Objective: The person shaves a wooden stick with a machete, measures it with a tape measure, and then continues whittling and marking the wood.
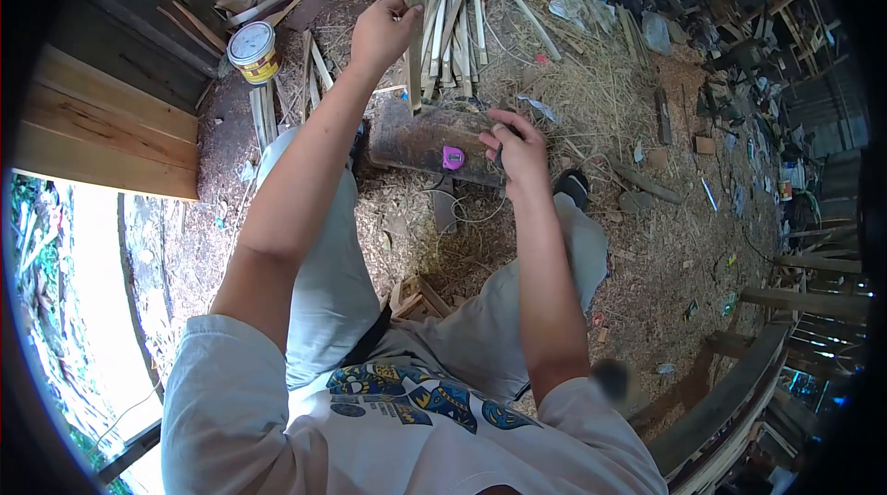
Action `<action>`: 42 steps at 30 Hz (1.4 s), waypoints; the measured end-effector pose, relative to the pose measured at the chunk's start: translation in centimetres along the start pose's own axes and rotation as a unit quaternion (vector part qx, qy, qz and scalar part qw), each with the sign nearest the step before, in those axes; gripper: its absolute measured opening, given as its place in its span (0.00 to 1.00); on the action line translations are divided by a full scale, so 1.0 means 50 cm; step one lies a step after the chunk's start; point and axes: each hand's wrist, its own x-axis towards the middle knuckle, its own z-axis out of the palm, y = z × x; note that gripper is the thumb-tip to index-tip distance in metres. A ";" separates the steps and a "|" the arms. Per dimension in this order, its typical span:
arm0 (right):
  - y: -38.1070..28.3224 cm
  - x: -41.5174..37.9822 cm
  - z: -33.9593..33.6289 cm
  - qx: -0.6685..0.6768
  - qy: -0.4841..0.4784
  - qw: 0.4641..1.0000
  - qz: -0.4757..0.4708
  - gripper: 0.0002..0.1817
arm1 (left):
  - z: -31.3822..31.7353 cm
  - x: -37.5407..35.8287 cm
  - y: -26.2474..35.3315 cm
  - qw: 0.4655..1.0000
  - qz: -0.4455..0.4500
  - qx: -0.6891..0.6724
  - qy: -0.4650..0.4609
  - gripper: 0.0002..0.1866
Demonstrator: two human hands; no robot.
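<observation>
My left hand (381, 33) grips a narrow wooden strip (414, 61) near its upper part. The strip stands roughly upright, its lower end at a thick wooden block (397, 137) on the ground. On the block lies a pink tape measure (453, 158). My right hand (519, 151) is over the block's right end, fingers curled around a small dark object (500, 151) that I cannot make out clearly.
Thin wood strips (453, 33) lie beyond the block. A lidded bucket (252, 51) stands at the upper left, near wooden boards (111, 125). Straw and shavings cover the ground. Scrap wood and debris line the right side. Small wood pieces (420, 299) lie between my legs.
</observation>
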 end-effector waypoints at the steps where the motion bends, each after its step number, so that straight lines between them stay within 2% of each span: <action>1: -0.002 -0.004 0.000 -0.003 -0.006 1.000 -0.003 0.12 | 0.002 -0.001 -0.003 1.000 0.001 0.000 0.000 0.19; 8: -0.009 -0.016 -0.008 0.009 -0.032 0.999 -0.013 0.08 | -0.017 -0.018 0.025 0.999 -0.019 0.037 0.008 0.19; 10: -0.013 -0.024 -0.006 -0.002 -0.055 0.996 -0.074 0.09 | -0.022 -0.020 0.027 0.999 -0.010 0.038 0.017 0.19; 11: -0.015 -0.028 -0.004 0.000 -0.055 0.996 -0.074 0.09 | -0.025 -0.021 0.028 0.998 0.017 -0.008 0.053 0.19; 13: -0.030 -0.045 0.004 -0.008 -0.063 0.985 -0.161 0.12 | -0.036 -0.026 0.038 0.994 0.045 -0.053 0.088 0.18; 14: -0.039 -0.052 0.005 -0.007 -0.063 0.985 -0.161 0.12 | -0.045 -0.026 0.043 0.993 0.056 -0.044 0.098 0.18; 16: -0.057 -0.067 0.005 -0.097 -0.093 0.946 -0.295 0.20 | -0.056 -0.030 0.050 0.991 0.068 -0.034 0.110 0.19; 17: -0.064 -0.074 0.009 -0.096 -0.093 0.946 -0.296 0.20 | -0.060 -0.032 0.054 0.986 0.093 -0.038 0.129 0.18; 19: -0.080 -0.093 0.018 -0.102 -0.092 0.896 -0.422 0.27 | -0.065 -0.036 0.062 0.981 0.121 -0.040 0.148 0.17; 20: -0.088 -0.108 0.023 -0.100 -0.090 0.896 -0.423 0.27 | -0.067 -0.039 0.065 0.981 0.123 -0.048 0.139 0.18; 22: -0.108 -0.143 0.041 0.006 -0.128 0.912 -0.390 0.33 | -0.070 -0.050 0.078 0.982 0.127 -0.057 0.127 0.18; 23: -0.116 -0.150 0.064 0.045 -0.087 0.912 -0.399 0.28 | -0.069 -0.058 0.086 0.982 0.132 -0.059 0.121 0.16; 24: -0.112 -0.141 0.058 0.046 -0.083 0.912 -0.399 0.28 | -0.069 -0.067 0.097 0.982 0.137 -0.061 0.114 0.15; 26: -0.099 -0.118 0.045 0.120 -0.156 0.969 -0.149 0.21 | -0.071 -0.084 0.120 0.985 0.137 -0.054 0.093 0.14; 27: -0.099 -0.120 0.048 0.106 -0.133 0.974 -0.151 0.17 | -0.071 -0.093 0.129 0.987 0.136 -0.046 0.076 0.14; 31: -0.097 -0.131 0.057 0.098 -0.118 0.976 -0.158 0.15 | -0.069 -0.114 0.145 0.986 0.154 -0.038 0.045 0.12; 33: -0.105 -0.142 0.069 0.120 -0.087 0.951 -0.270 0.13 | -0.075 -0.125 0.159 0.986 0.155 -0.040 0.034 0.13; 34: -0.115 -0.146 0.069 0.121 -0.085 0.951 -0.271 0.13 | -0.076 -0.130 0.164 0.987 0.154 -0.044 0.026 0.14; 36: -0.134 -0.148 0.064 0.204 -0.129 0.949 -0.204 0.11 | -0.080 -0.133 0.158 0.988 0.157 -0.015 -0.002 0.15; 38: -0.131 -0.145 0.042 0.188 -0.148 0.954 -0.182 0.11 | -0.085 -0.141 0.156 0.986 0.163 0.016 -0.035 0.16; 40: -0.128 -0.152 0.038 0.125 -0.136 0.976 -0.113 0.11 | -0.101 -0.161 0.175 0.984 0.119 0.000 -0.131 0.19; 42: -0.123 -0.151 0.041 0.138 -0.125 0.974 -0.128 0.12 | -0.114 -0.183 0.193 0.980 0.113 -0.011 -0.165 0.20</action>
